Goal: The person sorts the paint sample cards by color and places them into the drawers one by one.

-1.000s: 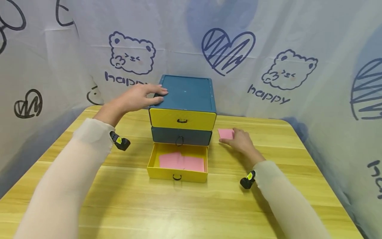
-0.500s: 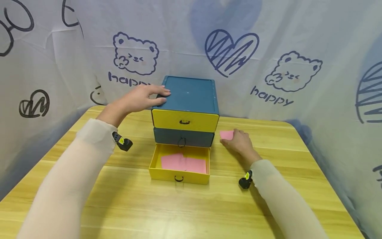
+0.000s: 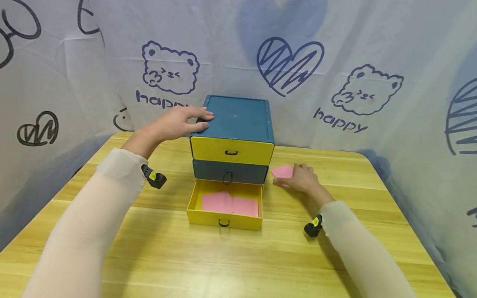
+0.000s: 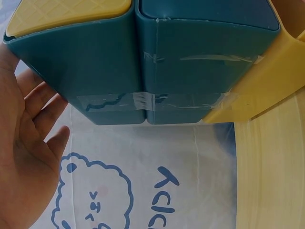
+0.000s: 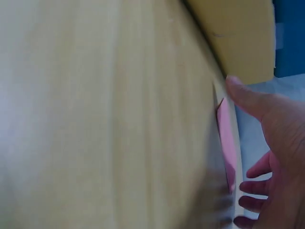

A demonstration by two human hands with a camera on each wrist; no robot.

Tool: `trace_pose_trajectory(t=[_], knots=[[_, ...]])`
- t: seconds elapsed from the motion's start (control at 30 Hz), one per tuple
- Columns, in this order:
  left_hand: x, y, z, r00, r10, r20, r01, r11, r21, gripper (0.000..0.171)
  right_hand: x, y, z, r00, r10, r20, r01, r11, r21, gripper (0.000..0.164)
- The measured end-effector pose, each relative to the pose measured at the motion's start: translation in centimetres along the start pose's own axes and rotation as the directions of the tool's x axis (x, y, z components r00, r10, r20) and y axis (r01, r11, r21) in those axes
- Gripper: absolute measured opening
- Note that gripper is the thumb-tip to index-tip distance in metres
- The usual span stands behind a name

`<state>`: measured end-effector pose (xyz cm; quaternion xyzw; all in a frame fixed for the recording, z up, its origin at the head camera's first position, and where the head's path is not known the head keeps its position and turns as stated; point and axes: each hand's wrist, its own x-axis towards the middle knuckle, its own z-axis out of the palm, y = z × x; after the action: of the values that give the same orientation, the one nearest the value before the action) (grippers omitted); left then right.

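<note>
A small chest of drawers (image 3: 240, 118) with a blue body stands mid-table. My left hand (image 3: 177, 122) rests on its top at the left edge, fingers stretched out; the left wrist view shows the palm (image 4: 24, 157) beside its taped side. The yellow bottom drawer (image 3: 225, 220) is pulled out, with pink paper notes (image 3: 244, 205) lying inside. Right of the chest, a loose pink paper note (image 3: 282, 171) is on the table, partly hidden by my right hand (image 3: 303, 179). In the right wrist view, thumb and fingers are spread apart around the pink note (image 5: 228, 143).
The yellow top drawer (image 3: 232, 151) and blue middle drawer (image 3: 212, 170) are pushed in. The wooden table (image 3: 223, 265) runs back to a white printed cloth (image 3: 231, 78) that hangs behind and at both sides.
The loose pink note has turned and slid slightly, and my right hand has moved a little toward me. My left hand stays on the chest.
</note>
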<state>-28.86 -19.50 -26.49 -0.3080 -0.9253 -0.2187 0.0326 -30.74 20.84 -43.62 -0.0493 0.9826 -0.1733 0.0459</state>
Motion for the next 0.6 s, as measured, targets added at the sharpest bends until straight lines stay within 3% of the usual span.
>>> trace_pose_trajectory(t=[0.13,0.3,0.47,0.6], knots=[[-0.01,0.05,0.01,1.0,0.007,-0.002,-0.007,1.0,-0.007,0.044,-0.62,0.22,0.59,0.999,0.013,-0.036,-0.014,1.0,-0.024,0.113],[-0.11,0.06,-0.01,1.0,0.006,-0.001,-0.006,1.0,-0.011,0.044,-0.86,0.2,0.95,0.997,-0.03,-0.071,0.03,1.0,-0.001,0.095],[-0.13,0.1,-0.02,1.0,0.006,-0.002,-0.006,1.0,-0.006,0.044,-0.63,0.14,0.71,0.997,-0.068,-0.036,0.07,0.996,0.062,0.082],[-0.16,0.21,-0.01,1.0,-0.001,0.004,0.001,1.0,-0.01,0.044,-0.29,0.21,0.3,0.997,-0.078,0.008,0.077,0.994,0.079,0.081]])
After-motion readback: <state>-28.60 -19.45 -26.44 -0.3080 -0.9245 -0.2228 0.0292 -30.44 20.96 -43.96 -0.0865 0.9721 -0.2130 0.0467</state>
